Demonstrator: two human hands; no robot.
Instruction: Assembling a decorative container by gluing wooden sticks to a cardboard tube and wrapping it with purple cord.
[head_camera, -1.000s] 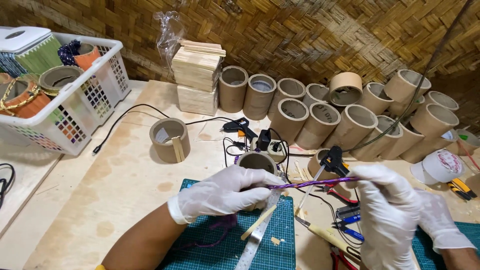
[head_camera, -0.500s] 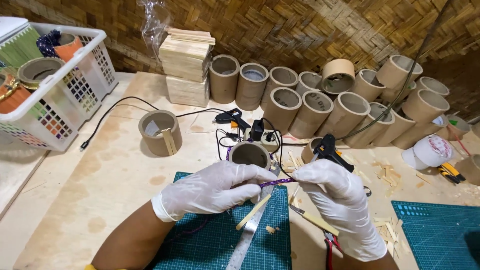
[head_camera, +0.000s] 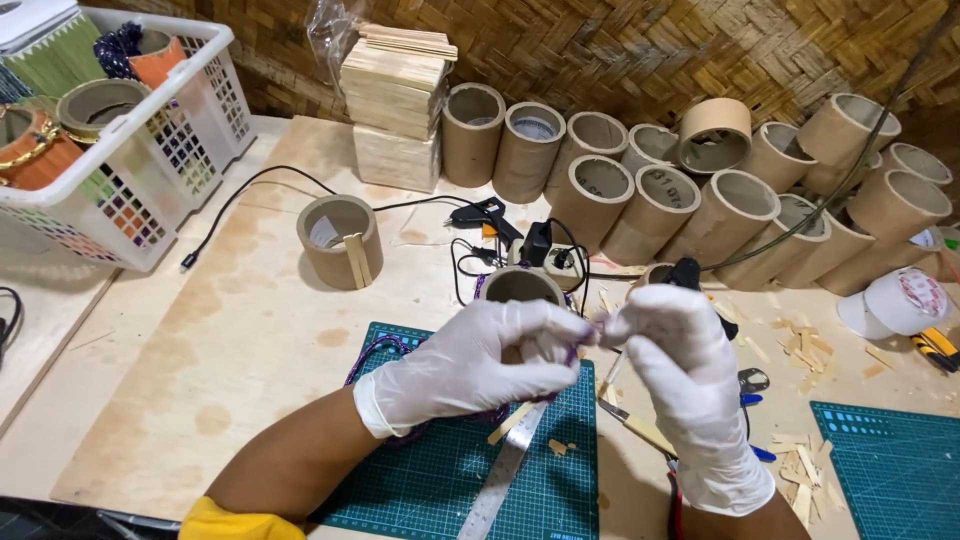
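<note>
Both my hands wear white gloves and meet above the green cutting mat (head_camera: 430, 480). My left hand (head_camera: 470, 365) and my right hand (head_camera: 680, 375) each pinch a thin purple cord (head_camera: 577, 347) between the fingertips, almost touching. More of the purple cord (head_camera: 375, 350) loops onto the mat under my left wrist. A short cardboard tube (head_camera: 520, 287) stands just behind my hands. A metal ruler (head_camera: 505, 475) and a wooden stick (head_camera: 510, 423) lie on the mat below them.
A white basket (head_camera: 150, 190) with tubes stands at the far left. A stack of wooden sticks (head_camera: 395, 95) and many cardboard tubes (head_camera: 700, 190) line the back wall. Nearby lie a short tube (head_camera: 338, 240), a black glue gun (head_camera: 485, 215), a tape roll (head_camera: 900, 300) and wood scraps (head_camera: 800, 340).
My hands have drawn together: the cord was stretched between them a second ago and is now bunched at the fingertips. The view has shifted closer.
</note>
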